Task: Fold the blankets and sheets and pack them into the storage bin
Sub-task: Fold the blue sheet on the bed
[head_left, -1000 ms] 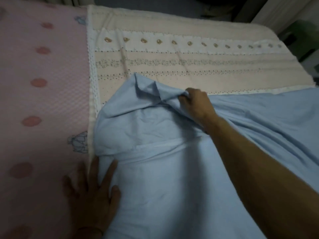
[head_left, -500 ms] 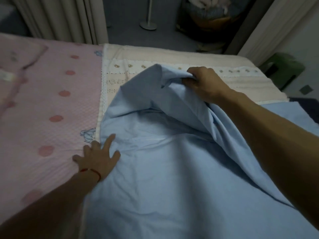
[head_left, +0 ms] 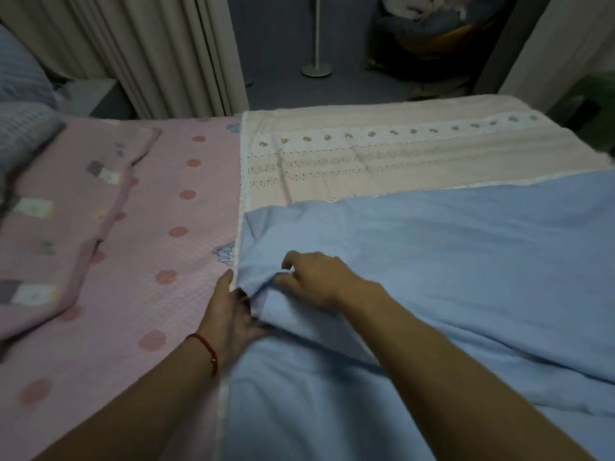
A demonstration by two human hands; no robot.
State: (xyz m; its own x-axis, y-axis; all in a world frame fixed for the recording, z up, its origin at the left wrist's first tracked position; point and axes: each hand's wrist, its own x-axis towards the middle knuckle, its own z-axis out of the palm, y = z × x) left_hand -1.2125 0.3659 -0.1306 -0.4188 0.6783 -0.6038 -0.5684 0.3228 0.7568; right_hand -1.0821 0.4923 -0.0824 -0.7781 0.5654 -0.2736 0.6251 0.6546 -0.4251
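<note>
Near the bed's middle, we pinch the blue sheet [head_left: 432,261] with curled right hand [head_left: 314,281] fingers at its folded left edge while our left hand [head_left: 229,314] grips that edge beside the pink blanket [head_left: 133,261].

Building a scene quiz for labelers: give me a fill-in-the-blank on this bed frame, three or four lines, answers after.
1. Both hands meet at the left edge of the ____ sheet.
2. The left hand wears a ____ string on its wrist.
3. The right hand pinches a fold of the sheet, and the spotted cover to its left is ____.

Answers: blue; red; pink
</note>
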